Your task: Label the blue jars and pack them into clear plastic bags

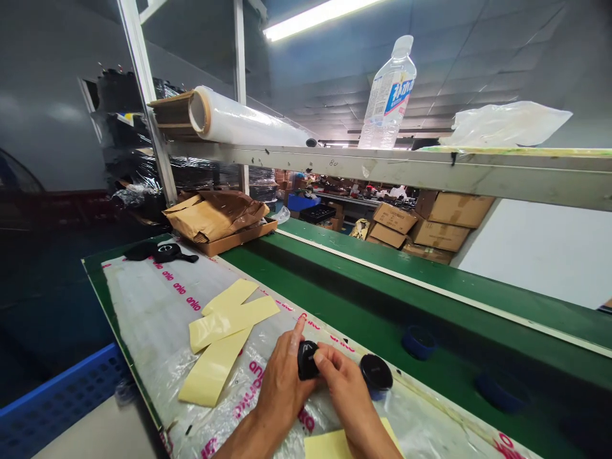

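A small round black cap-like piece is held above the plastic-covered bench by my two hands. My left hand grips it from the left, its index finger stretched forward. My right hand is closed, with thumb and fingertips pressed on the right side of the face. Faint light marks show on that face, too small to read. Close to my right hand, a similar round black piece rests on the bench near the belt. Pale yellow strips lie overlapping at the left, and a yellow sheet lies partly under my right wrist.
Beyond the bench edge runs a green conveyor belt carrying dark blue round pieces. A carton tray with brown paper and black parts sit at the far end. Overhead, a shelf holds a film roll and bottle.
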Tool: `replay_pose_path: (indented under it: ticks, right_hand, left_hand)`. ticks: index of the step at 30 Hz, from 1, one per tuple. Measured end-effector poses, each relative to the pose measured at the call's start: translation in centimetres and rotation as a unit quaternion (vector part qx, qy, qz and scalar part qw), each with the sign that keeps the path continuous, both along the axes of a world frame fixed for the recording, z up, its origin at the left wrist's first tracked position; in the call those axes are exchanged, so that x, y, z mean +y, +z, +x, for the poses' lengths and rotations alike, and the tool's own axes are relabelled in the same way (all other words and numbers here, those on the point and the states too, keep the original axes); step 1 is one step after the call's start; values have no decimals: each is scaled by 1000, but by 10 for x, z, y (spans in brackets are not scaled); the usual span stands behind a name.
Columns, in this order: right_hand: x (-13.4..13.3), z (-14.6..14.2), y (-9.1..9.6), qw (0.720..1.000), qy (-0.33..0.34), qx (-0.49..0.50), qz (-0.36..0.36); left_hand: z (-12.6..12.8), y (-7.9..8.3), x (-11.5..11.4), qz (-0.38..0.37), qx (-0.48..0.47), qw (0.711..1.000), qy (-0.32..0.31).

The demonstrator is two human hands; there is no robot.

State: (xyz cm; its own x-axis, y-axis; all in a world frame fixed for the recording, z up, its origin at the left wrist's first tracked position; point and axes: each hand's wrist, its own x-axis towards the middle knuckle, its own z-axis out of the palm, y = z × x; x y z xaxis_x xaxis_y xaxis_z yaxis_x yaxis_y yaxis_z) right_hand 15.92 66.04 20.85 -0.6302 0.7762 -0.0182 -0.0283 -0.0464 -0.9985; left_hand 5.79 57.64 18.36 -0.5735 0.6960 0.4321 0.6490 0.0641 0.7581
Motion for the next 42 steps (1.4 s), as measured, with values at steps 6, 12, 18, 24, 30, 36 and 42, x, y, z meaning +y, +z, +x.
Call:
replay_pose_path:
  ticks: [6,12,18,24,30,36,42]
  right_hand:
    - [-7,-6,-8,1000,-8,17,-7]
    - [-7,-7,-13,1000,-20,21,0]
    - [-3,-4,-10,1000,2,0,6]
    - [-4,-6,-10,999,-27,-8,22]
    - [-5,-10,-15,997,-59,-10,43]
    - [-8,-10,-17,995,-73,-13,61]
    - [-7,-9,-17,994,-75,-14,81]
  left_hand:
    - [-2,-1,3,-10,-3,1000,29]
    - [-1,1,2,-11,-2,1000,14]
    - [-2,-3,-1,-11,7,1000,-7]
    - [-2,-5,0,-15,19,1000,-8]
    - [-2,-6,0,-4,34,999,-8]
    - [-3,-7,0,-5,42,999,-7]
    - [-2,-5,1,-8,35,999,-5]
